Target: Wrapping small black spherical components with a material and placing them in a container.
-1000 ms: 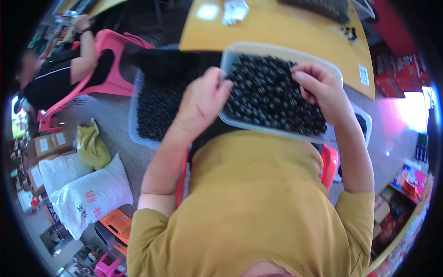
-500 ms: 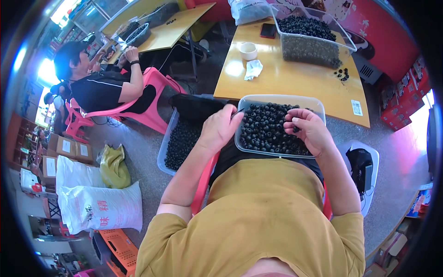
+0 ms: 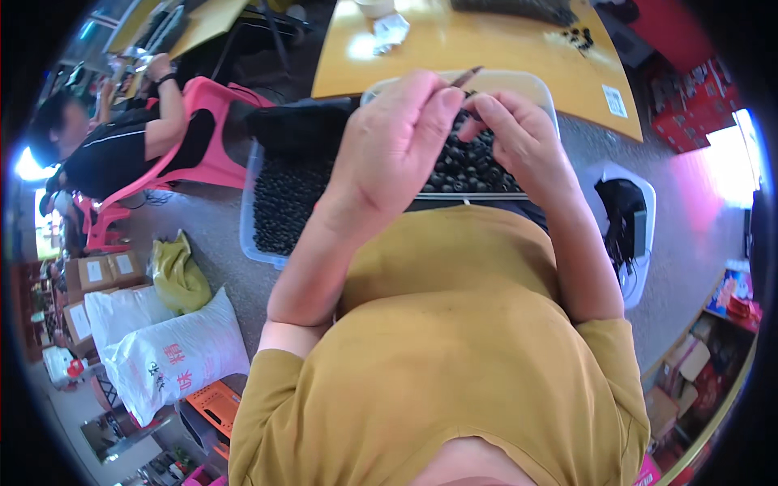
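A clear plastic tray (image 3: pixel 541 86) full of small dark round pieces (image 3: pixel 474 166) rests on my lap against my mustard shirt. Both hands are raised above it, fingertips meeting. My left hand (image 3: pixel 393 154) pinches a thin brown pointed stick (image 3: pixel 468 77) that pokes up between the two hands. My right hand (image 3: pixel 523 138) has its fingers curled in a pinch right beside the stick's lower end; what it holds is hidden. On the floor to my left stands a second clear tub (image 3: pixel 279 206) of the same dark pieces.
A yellow table (image 3: pixel 486 44) lies just beyond the tray. Another person (image 3: pixel 121 150) sits on a pink chair at the left. White sacks (image 3: pixel 170 356), a yellow-green bag (image 3: pixel 178 275), boxes (image 3: pixel 97 271) and an orange crate (image 3: pixel 215 405) crowd the left floor. A white bin (image 3: pixel 640 190) stands at my right.
Both hands have lifted off the dark pieces in the tray and come together above it, and the stick now shows between the fingertips. My head has tipped closer to the tray.
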Tool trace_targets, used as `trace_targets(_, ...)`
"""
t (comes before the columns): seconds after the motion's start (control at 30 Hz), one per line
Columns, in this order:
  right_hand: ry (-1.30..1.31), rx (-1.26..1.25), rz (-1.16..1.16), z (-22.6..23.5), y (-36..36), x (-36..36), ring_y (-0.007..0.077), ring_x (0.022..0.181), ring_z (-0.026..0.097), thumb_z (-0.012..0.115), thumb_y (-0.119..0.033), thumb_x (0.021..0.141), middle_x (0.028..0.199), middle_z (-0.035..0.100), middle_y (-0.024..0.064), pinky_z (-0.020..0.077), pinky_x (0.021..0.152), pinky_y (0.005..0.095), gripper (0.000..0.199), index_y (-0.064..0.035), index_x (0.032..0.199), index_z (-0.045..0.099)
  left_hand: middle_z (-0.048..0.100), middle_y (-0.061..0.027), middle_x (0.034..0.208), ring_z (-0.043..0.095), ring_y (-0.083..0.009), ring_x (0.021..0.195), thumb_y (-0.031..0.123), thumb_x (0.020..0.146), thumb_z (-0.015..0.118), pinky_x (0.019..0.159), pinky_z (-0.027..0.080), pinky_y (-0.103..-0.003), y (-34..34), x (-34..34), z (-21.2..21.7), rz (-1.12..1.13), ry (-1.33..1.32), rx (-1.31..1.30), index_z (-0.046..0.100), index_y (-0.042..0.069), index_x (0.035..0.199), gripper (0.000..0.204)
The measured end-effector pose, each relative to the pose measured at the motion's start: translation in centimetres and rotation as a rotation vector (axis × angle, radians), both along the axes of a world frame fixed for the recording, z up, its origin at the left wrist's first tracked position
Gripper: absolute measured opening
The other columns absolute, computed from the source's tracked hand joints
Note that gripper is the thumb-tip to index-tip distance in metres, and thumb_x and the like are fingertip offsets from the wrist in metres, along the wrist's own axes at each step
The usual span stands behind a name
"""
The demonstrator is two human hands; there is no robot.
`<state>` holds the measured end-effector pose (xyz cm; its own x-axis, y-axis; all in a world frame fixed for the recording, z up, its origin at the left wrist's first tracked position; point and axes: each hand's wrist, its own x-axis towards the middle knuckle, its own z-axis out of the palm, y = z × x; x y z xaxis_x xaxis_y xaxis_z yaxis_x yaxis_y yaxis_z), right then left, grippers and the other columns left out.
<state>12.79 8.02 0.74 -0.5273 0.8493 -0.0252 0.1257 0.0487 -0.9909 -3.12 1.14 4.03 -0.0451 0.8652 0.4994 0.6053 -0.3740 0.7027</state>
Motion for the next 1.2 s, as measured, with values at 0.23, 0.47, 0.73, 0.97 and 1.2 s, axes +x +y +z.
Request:
trace_targets(0.23,0.369,-0.292,0.014,0.4,-0.9,0.5,0.0008,0.045,0.029,0.051,-0.020,0.089,0.072,0.053,-0.0013,0.0218,0.041,0.0138,0.020,-0.0022,0.098,0.055,0.052,-0.0008,0.066,0.045,-0.0077,0.059,0.017,0.089,0.051,0.054,0.039,-0.021,-0.7,0.0,-1.0,-0.045,-0.321,-0.175,0.057,-0.001,0.088,0.019)
trace_targets(0.47,0.585,-0.501,0.122,2.9,-3.7,1.4,0.0036,0.047,0.033,0.043,-0.019,0.092,0.080,0.051,0.0026,0.0270,0.045,0.0165,0.027,-0.0004,0.111,0.051,0.053,0.0014,0.069,0.043,-0.0039,0.061,0.015,0.090,0.050,0.055,0.037,-0.018,-2.2,1.9,0.1,-0.269,-0.499,-0.146,0.057,0.000,0.086,0.017)
trace_targets(0.73,0.676,-0.505,0.216,3.9,-4.6,2.1,0.0041,0.048,0.032,0.040,-0.016,0.092,0.078,0.051,0.0037,0.0271,0.044,0.0160,0.027,0.0001,0.112,0.047,0.045,0.0015,0.061,0.038,-0.0016,0.048,0.024,0.092,0.045,0.041,0.031,-0.014,-2.9,1.8,0.2,-0.143,-0.334,-0.095,0.054,-0.001,0.088,0.027)
trace_targets(0.97,0.685,-0.518,0.182,4.2,-5.0,1.7,0.0032,0.044,0.027,0.041,-0.020,0.093,0.069,0.047,0.0019,0.0232,0.040,0.0162,0.020,-0.0040,0.101,0.050,0.049,-0.0009,0.061,0.041,-0.0081,0.051,0.020,0.083,0.061,0.047,0.036,-0.021,-2.9,2.1,0.1,-0.173,-0.295,0.014,0.055,0.002,0.081,0.020)
trace_targets(1.2,0.609,-0.478,0.174,3.9,-5.4,1.6,0.0022,0.040,0.027,0.042,-0.022,0.093,0.058,0.044,-0.0012,0.0206,0.038,0.0162,0.021,-0.0038,0.099,0.050,0.049,-0.0050,0.060,0.046,-0.0150,0.048,0.026,0.072,0.071,0.044,0.039,-0.025,-2.4,2.2,-0.1,-0.081,0.021,0.156,0.054,0.003,0.075,0.029)
